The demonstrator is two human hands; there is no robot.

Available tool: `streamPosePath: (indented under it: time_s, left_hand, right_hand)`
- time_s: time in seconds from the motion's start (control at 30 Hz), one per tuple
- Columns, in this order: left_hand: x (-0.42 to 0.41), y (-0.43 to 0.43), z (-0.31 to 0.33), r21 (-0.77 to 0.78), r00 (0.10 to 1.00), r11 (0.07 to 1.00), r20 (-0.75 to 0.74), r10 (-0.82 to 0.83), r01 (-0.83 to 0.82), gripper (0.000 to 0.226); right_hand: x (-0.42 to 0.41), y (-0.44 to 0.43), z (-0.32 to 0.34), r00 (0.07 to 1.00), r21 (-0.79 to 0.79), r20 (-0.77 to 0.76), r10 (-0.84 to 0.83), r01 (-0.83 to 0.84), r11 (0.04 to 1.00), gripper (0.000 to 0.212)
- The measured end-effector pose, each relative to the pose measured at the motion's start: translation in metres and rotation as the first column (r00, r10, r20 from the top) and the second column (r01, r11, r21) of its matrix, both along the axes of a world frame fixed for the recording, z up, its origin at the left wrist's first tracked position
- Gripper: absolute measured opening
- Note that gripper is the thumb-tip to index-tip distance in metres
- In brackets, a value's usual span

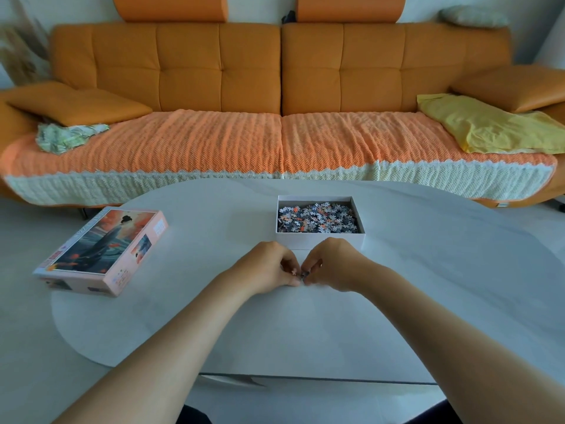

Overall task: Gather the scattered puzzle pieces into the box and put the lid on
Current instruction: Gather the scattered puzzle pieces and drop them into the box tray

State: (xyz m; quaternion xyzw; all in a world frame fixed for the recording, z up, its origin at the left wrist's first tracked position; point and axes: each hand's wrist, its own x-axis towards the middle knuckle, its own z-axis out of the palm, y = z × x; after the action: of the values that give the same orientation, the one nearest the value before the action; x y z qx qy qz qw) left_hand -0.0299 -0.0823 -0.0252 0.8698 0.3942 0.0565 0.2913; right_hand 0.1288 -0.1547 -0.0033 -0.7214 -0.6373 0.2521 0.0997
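Pinching puzzle pieces (293, 271): left hand (270, 266), right hand (331, 264) grips, over pale table (305, 328); orange sofa (220, 71) behind.

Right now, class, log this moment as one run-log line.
left hand: pinches loose pieces | right hand: pinches loose pieces | box: open, part-filled | lid: apart, on table left

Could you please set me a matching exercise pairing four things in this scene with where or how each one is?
Things:
1 lid
2 box
3 yellow cloth
4 loose pieces

States:
A on the sofa seat, right end
B pinched by the left hand and right hand
C open, heaped with pieces
D on the table, left of the box, picture up

Pairs: 1-D; 2-C; 3-A; 4-B
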Motion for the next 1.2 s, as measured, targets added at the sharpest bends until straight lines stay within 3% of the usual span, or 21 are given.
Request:
streamPosePath:
  time_s: [0.33,0.47,0.63,0.77,0.87,0.93,1.13,1.2]
  left_hand:
    - [0.0,-0.002,-0.002,0.011,1.0,1.0,0.008,-0.005,0.004,0.01]
    - [0.001,-0.002,-0.003,0.027,1.0,1.0,0.009,0.002,-0.002,0.016]
    - [0.003,0.001,-0.002,-0.015,1.0,1.0,0.005,0.009,-0.009,0.034]
    - [0.009,0.001,-0.001,-0.015,0.999,0.999,0.002,-0.045,0.045,0.016]
    - [0.013,0.001,0.003,0.027,0.998,0.998,-0.005,-0.058,0.058,0.011]
    - [0.015,0.001,0.003,0.031,0.998,0.997,-0.011,-0.066,0.066,0.007]
    - [0.016,0.003,0.003,0.058,0.992,0.993,-0.068,-0.103,0.107,0.012]
    - [0.016,0.003,0.003,0.063,0.991,0.992,-0.085,-0.108,0.113,0.012]
  right_hand:
    - [-0.001,0.004,-0.001,0.999,-0.028,-0.026,-0.045,0.044,0.999,0.009]
    - [-0.001,0.005,-0.001,1.0,-0.047,-0.029,-0.007,0.006,0.999,0.017]
    - [0.005,0.005,0.005,0.999,-0.056,0.006,0.036,-0.035,0.998,0.009]
    - [0.027,0.009,0.023,0.978,0.129,-0.178,-0.111,0.135,0.982,0.008]
    - [0.043,0.014,0.03,0.935,0.407,-0.266,-0.233,0.328,0.852,0.008]
    - [0.049,0.018,0.029,0.931,0.47,-0.244,-0.27,0.357,0.807,0.01]
    - [0.04,0.017,0.025,0.974,0.498,-0.162,-0.159,0.22,0.839,0.013]
    - [0.032,0.012,0.026,0.992,0.369,-0.122,-0.027,0.071,0.927,0.011]
